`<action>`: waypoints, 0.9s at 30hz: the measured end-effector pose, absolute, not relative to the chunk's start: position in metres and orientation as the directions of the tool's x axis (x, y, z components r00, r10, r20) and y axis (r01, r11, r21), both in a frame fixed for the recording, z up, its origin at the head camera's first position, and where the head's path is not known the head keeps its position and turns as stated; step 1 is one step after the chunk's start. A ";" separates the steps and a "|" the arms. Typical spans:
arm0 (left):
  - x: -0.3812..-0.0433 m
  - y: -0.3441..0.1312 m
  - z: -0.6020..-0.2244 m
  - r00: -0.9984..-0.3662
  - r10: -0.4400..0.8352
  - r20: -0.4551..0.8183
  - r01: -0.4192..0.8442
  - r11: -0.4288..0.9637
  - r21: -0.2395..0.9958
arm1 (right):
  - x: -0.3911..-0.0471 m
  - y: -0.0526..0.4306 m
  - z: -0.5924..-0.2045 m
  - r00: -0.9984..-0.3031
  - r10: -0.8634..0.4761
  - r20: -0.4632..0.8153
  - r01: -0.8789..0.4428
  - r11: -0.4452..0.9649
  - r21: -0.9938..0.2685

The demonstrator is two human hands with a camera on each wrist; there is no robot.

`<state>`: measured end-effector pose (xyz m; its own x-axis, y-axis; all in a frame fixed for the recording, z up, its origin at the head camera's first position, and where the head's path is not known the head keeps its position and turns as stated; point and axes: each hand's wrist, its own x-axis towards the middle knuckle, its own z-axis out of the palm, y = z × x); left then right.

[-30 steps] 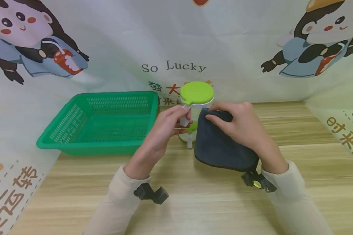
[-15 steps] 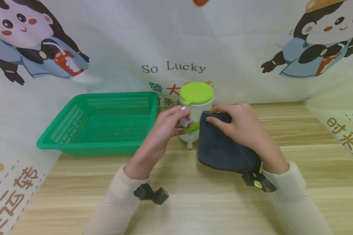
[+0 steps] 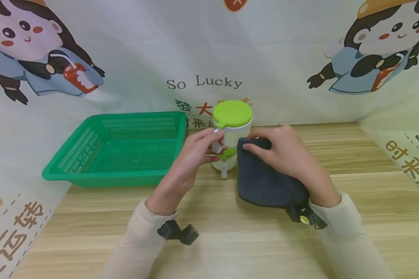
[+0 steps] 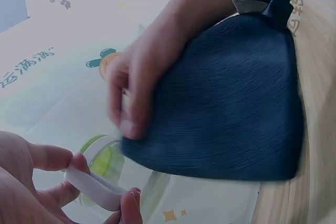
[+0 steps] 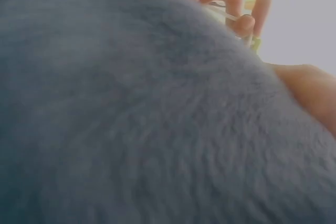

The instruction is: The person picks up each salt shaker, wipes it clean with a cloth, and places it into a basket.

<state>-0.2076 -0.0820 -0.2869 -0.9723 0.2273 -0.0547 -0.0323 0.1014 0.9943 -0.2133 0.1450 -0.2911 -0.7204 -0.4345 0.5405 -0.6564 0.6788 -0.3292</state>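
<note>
An upper jar (image 3: 233, 114) with a lime-green lid and clear body stands upright over a second green-lidded jar (image 3: 228, 161); whether it rests on the lower one is unclear. My left hand (image 3: 193, 159) grips the upper jar's white handle (image 4: 97, 190), with fingers curled round it in the left wrist view. Thumb and fingers of my right hand (image 3: 283, 153) pinch the top edge of a dark blue cloth (image 3: 270, 180). The cloth hangs just right of the jars, partly in front of them. It fills most of the right wrist view.
A green plastic basket (image 3: 125, 180) with slatted sides sits at the left, close to my left hand. Behind the wood-grain table (image 3: 230, 240) rises a printed white backdrop (image 3: 283, 46) with cartoon figures.
The cloth and my right hand have shifted slightly right, away from the jars, uncovering more of them. My left hand keeps its hold on the handle. The head view has tilted a little.
</note>
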 end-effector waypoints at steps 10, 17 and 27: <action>-0.208 -0.078 -0.283 -0.970 0.237 -0.046 -0.019 0.114 0.993 | -0.211 0.148 -0.290 -0.744 -0.441 0.502 -0.635 0.701 -0.325; -0.205 -0.081 -0.283 -0.974 0.221 -0.046 -0.025 0.095 0.995 | -0.215 0.146 -0.293 -0.755 -0.455 0.471 -0.630 0.701 -0.333; -0.206 -0.083 -0.284 -0.973 0.229 -0.039 -0.017 0.096 0.995 | -0.212 0.147 -0.288 -0.748 -0.392 0.536 -0.619 0.704 -0.348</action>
